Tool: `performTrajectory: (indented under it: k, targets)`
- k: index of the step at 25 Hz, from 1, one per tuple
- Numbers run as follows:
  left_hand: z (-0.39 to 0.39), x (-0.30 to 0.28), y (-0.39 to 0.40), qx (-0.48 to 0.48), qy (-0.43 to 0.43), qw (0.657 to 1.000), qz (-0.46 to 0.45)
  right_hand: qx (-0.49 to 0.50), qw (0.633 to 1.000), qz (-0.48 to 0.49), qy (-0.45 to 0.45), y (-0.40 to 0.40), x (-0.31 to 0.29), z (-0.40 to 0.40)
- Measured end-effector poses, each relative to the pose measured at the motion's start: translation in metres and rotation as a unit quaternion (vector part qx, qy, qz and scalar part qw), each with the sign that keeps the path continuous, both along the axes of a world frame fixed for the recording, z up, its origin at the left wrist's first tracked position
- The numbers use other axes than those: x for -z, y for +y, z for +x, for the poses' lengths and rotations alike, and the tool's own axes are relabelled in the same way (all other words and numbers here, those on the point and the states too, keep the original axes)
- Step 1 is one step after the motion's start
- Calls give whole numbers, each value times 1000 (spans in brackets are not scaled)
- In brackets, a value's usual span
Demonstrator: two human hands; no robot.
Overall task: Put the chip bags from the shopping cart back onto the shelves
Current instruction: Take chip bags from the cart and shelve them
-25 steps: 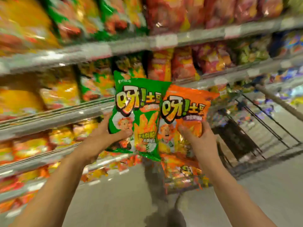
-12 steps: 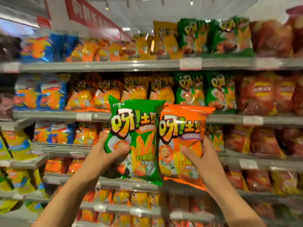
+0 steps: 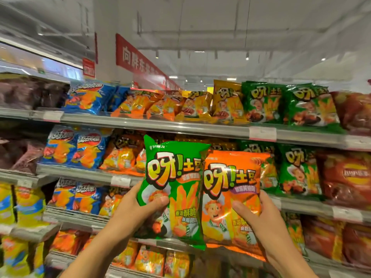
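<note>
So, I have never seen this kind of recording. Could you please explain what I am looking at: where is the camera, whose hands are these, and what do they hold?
There is no machine here. The camera sits on a person's head and looks forward, so you see that person's own two bare arms reaching out. The left hand grips a green chip bag, and the right hand grips an orange chip bag of the same brand. Both bags are held upright, side by side, in front of the supermarket shelves. The shelves are full of snack bags: blue ones to the left, matching green ones to the right.
</note>
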State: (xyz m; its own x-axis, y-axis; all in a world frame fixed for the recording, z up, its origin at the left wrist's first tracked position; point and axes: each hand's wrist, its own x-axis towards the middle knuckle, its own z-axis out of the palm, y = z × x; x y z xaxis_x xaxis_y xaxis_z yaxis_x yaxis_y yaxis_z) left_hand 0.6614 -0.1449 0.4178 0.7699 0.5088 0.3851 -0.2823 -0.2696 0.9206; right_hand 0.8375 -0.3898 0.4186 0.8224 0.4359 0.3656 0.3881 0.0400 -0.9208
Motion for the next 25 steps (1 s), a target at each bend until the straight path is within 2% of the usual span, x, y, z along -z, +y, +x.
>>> performTrajectory:
  k: [11,18,22,25]
  targets:
    - [6,-65,158,-39,-35,998,42,30,996,8,-87,156,-57,13]
    - [5,-73,229,-70,-67,994,50,19,992,27,-123,217,-84,7]
    - [11,-70,264,-61,-50,996,38,26,991,9,-130,243,-86,1]
    - [15,-68,285,-13,-30,999,30,60,989,-8,-135,256,-82,-9]
